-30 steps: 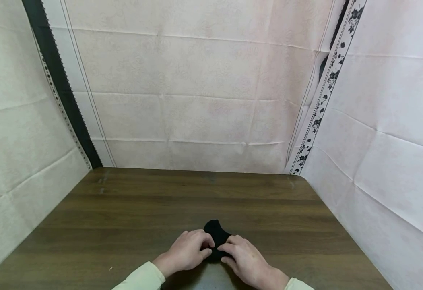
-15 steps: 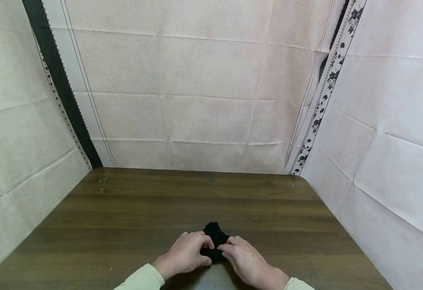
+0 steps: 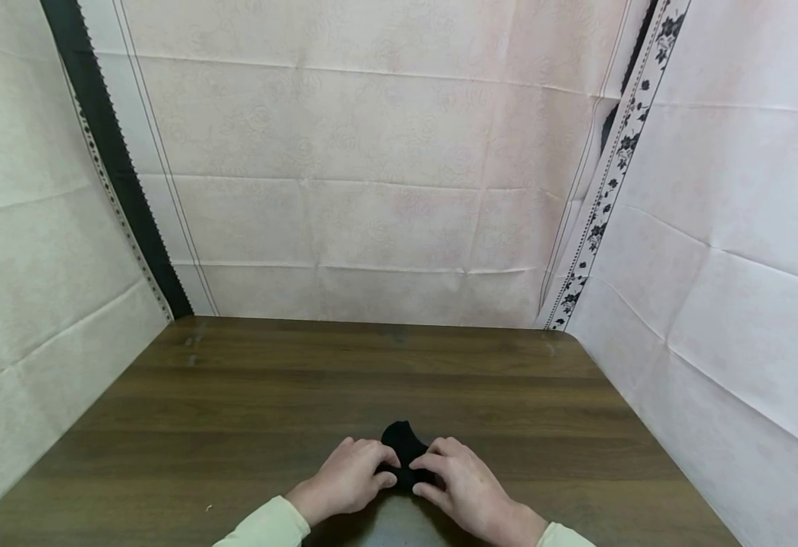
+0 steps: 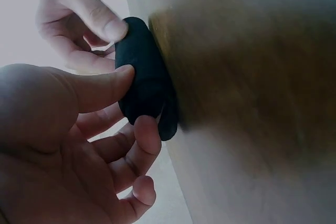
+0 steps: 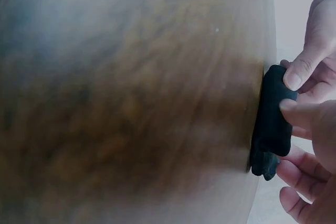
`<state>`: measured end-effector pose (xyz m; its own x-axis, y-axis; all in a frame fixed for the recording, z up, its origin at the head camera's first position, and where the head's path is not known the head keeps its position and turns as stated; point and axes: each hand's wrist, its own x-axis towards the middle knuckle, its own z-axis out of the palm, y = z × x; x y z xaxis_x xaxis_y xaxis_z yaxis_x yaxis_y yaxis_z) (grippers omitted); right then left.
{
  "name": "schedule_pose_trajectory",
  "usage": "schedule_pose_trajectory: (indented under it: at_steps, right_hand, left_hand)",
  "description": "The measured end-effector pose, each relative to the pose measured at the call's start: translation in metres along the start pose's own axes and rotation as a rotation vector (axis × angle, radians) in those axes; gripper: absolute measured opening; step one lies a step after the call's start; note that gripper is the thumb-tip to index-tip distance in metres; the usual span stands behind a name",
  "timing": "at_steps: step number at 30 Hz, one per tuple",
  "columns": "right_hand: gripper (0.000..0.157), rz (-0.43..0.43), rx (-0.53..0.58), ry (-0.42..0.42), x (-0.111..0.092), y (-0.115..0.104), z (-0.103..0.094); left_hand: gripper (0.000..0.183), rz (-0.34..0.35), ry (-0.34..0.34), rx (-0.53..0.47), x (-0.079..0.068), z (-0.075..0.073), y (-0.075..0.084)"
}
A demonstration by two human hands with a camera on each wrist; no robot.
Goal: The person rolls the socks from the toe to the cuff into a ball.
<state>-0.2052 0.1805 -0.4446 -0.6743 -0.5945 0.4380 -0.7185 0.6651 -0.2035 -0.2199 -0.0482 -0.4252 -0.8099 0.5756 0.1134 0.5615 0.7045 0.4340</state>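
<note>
A black sock (image 3: 399, 439), partly rolled up, lies on the table near its front. Its far end stays flat, while the near part forms a thick roll between the hands. My left hand (image 3: 351, 479) pinches the left end of the roll. At the right end, my right hand (image 3: 467, 488) pinches it likewise. In the left wrist view both thumbs press on the rolled sock (image 4: 142, 69), with fingers curled at its other side. The right wrist view shows the roll (image 5: 274, 111) as a short cylinder with layered folds at one end.
The brown wooden table (image 3: 371, 380) extends away to a pale cloth screen (image 3: 371, 190) at the back. Similar cloths hang at the left (image 3: 43, 266) and right (image 3: 727, 266). A tiny pale scrap (image 3: 209, 507) lies left of the hands.
The sock's far end has drawn slightly nearer and to the left. My left thumb moved down, then back up; my right hand's fingers have shifted on the roll, its thumb now further apart from them.
</note>
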Motion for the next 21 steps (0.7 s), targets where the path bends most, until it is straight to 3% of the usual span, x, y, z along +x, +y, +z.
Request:
schedule_pose_trajectory:
  at_steps: [7,15,21]
  right_hand:
    - [0.028,0.021,-0.011,-0.058,0.0021,-0.0029,-0.0015]
    - [0.022,-0.019,-0.046,-0.068,0.0027,-0.0032,-0.0011]
    - [0.02,0.006,-0.05,-0.123,0.0039,-0.0039,-0.0024]
  left_hand:
    - [0.014,-0.026,-0.024,-0.021,-0.0003,-0.0017,-0.0007]
    - [0.017,0.005,0.058,-0.004,-0.0013,-0.0014,0.0002]
    - [0.025,-0.016,0.042,-0.021,-0.0011,-0.0019,0.0004]
